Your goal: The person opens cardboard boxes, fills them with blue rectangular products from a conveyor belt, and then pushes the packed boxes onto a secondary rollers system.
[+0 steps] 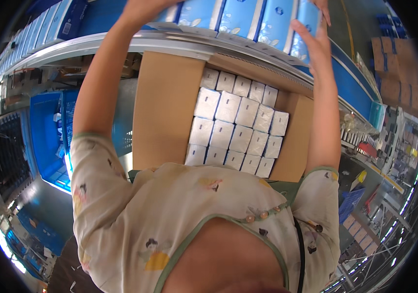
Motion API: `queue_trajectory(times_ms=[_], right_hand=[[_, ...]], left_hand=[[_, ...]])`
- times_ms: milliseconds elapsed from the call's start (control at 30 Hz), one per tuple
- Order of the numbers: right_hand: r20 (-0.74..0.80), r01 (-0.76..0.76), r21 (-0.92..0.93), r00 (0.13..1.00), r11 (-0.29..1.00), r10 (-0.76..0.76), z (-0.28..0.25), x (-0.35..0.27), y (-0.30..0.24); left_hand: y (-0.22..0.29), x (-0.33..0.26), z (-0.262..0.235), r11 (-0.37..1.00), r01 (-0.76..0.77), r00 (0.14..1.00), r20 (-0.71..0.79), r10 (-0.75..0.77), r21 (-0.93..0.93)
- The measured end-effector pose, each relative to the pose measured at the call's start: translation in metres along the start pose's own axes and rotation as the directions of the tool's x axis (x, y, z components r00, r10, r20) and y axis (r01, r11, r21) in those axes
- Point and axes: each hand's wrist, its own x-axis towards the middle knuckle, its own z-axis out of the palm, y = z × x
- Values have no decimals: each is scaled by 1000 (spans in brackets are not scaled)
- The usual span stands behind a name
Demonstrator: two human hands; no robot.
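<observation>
Blue-and-white soft plastic packs (248, 19) in a row, pressed between my two hands.
Light, squashy, slippery film: my right hand (311, 46) lies open and flat on the end pack; my left hand (140, 10) seems the same, mostly cropped.

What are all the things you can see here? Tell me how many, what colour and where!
Blue packs: about six in a row, blue and white, on the conveyor at the top, between the two hands.
Conveyor: one, silver rail with a blue side, curving across the top.
Cardboard box: one, brown, open, below the conveyor, in front of the person.
White packs: about twenty showing, white, packed in rows inside the box.
Blue crates: a few, blue, at the left.
Flat cartons: a stack, brown, upper right.
Left hand: one, on the left end of the row of blue packs.
Right hand: one, flat against the right end of the row.
</observation>
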Motion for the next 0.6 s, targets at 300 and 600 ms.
queue_trajectory(times_ms=[300, 600], right_hand=[[-410, 323, -203, 830, 925, -379, -90, -202, 6], [11, -120, -621, 987, 774, 162, -98, -210, 122]], left_hand=[[48, -197, 84, 931, -364, 905, -243, 348, -21], [-17, -192, 157, 613, -216, 975, 196, 101, 760]])
